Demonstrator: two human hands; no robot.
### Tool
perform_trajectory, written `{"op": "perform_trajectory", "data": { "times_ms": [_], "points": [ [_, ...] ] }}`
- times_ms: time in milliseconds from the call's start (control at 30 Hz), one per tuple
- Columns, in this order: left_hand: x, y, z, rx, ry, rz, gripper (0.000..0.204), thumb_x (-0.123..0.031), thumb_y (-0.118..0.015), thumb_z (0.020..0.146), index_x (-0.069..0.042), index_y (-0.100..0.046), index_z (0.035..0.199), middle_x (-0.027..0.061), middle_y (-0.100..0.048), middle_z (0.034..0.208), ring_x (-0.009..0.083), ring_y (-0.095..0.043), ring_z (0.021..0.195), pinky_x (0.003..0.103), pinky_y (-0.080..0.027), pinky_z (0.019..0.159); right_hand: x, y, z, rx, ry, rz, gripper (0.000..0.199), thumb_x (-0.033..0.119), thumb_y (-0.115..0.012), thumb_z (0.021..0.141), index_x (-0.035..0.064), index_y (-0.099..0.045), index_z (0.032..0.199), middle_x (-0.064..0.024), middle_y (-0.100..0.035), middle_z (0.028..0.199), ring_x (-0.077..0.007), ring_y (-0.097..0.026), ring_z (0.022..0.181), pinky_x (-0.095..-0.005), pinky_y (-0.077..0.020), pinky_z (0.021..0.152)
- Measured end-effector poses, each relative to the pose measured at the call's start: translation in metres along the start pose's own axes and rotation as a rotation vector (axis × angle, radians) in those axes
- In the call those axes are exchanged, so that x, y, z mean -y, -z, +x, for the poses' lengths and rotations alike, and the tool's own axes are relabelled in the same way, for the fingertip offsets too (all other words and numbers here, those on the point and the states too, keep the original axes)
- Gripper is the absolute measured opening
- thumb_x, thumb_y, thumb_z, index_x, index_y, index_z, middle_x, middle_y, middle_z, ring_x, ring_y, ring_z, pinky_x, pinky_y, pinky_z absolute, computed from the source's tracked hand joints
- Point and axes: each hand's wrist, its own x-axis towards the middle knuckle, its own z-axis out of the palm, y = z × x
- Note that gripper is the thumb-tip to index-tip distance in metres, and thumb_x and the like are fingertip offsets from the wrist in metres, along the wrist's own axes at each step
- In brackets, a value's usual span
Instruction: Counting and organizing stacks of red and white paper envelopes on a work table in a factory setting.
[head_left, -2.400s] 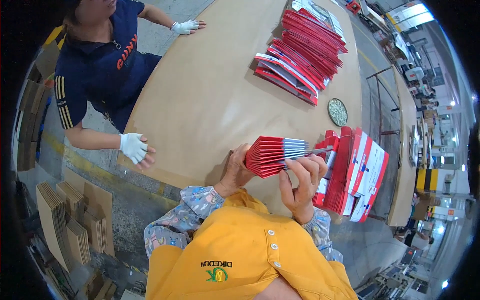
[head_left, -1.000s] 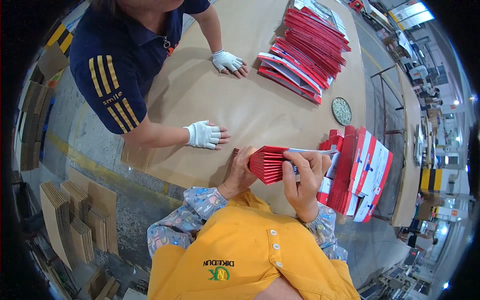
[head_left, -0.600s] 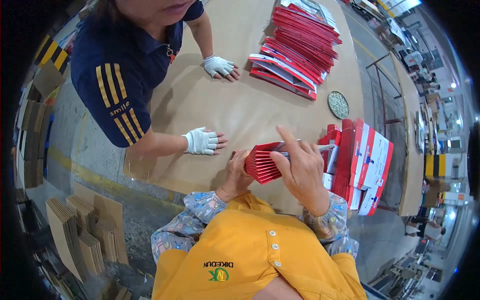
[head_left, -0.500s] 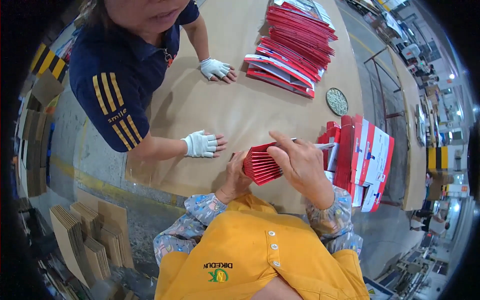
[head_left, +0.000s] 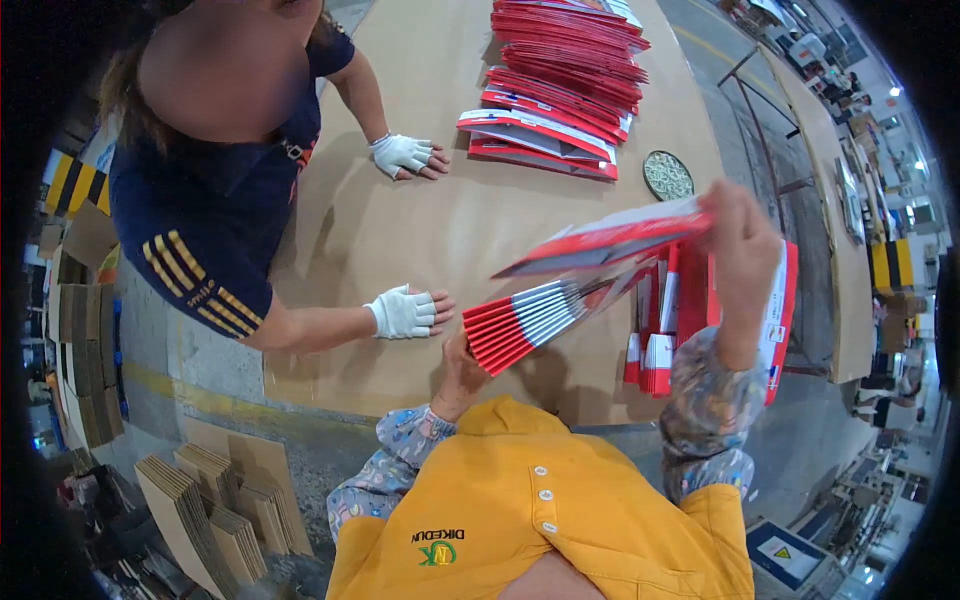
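Note:
My left hand (head_left: pixel 462 370) is closed around the near end of a bundle of folded red-and-white cartons (head_left: pixel 515 325), their pleated edges fanned upward. One flat red-and-white carton (head_left: pixel 610 238) hangs tilted above that bundle. My right hand (head_left: pixel 745 235), raised to the right, grips its right end; motion blurs the fingers slightly. Beyond the bundle's right end stand more folded cartons (head_left: pixel 658 355), partly hidden by my right forearm.
A co-worker's gloved hands (head_left: pixel 405 314) rest flat on the brown table (head_left: pixel 390 235) at the left. Farther back lies a long stack of red-and-white cartons (head_left: pixel 565 95), with a round dish of small pale pieces (head_left: pixel 668 175) beside it. Cardboard sheets (head_left: pixel 220 500) lean at lower left.
My right hand has gone from the bundle up and to the right, with one flat carton now in its grip. The bundle in my left hand has tilted, showing its white sections. My view has shifted slightly.

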Motion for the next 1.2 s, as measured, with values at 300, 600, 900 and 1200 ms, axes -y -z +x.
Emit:
{"op": "perform_trajectory", "data": {
  "times_ms": [300,600,900,1200],
  "points": [
    [0.047,0.048,-0.02,0.364,-0.004,0.751,0.037,-0.028,-0.051,0.095,-0.011,-0.051,0.127,0.0037,-0.058,0.119,0.0176,-0.055,0.111,0.034,-0.044,0.095,0.033,-0.09,0.169,-0.162,0.778,-0.693,0.034,0.043,-0.056,0.086,0.011,-0.062,0.075,-0.0114,-0.062,0.067,-0.0321,-0.062,0.064,-0.0413,-0.0482,0.054],
    [0.074,0.047,-0.036,0.277,0.055,0.366,0.036,-0.027,-0.052,0.094,-0.01,-0.052,0.126,0.0046,-0.059,0.119,0.0177,-0.054,0.112,0.034,-0.044,0.095,-0.133,-0.373,0.225,0.461,0.562,-0.713,0.019,0.024,-0.057,0.083,0.0098,-0.061,0.095,-0.0127,-0.068,0.087,-0.024,-0.068,0.081,-0.0359,-0.0528,0.058],
    [0.068,0.024,0.013,0.113,0.319,-0.249,0.036,-0.026,-0.053,0.093,-0.008,-0.053,0.125,0.0055,-0.059,0.12,0.0178,-0.054,0.113,0.034,-0.044,0.096,-0.053,-0.248,0.177,0.874,0.369,0.097,0.041,0.031,-0.06,0.086,-0.0008,-0.056,0.112,-0.0183,-0.066,0.092,-0.0318,-0.065,0.085,-0.0385,-0.0513,0.074],
    [0.018,0.022,0.035,0.236,-0.03,0.293,0.037,-0.011,-0.065,0.085,-0.002,-0.054,0.119,0.0083,-0.061,0.116,0.018,-0.06,0.103,0.034,-0.048,0.09,-0.044,-0.061,0.016,1.282,-0.033,0.306,0.055,0.024,-0.067,0.083,-0.0015,-0.048,0.128,-0.0115,-0.057,0.119,-0.0194,-0.054,0.112,-0.0327,-0.0405,0.098]
  ]
}}
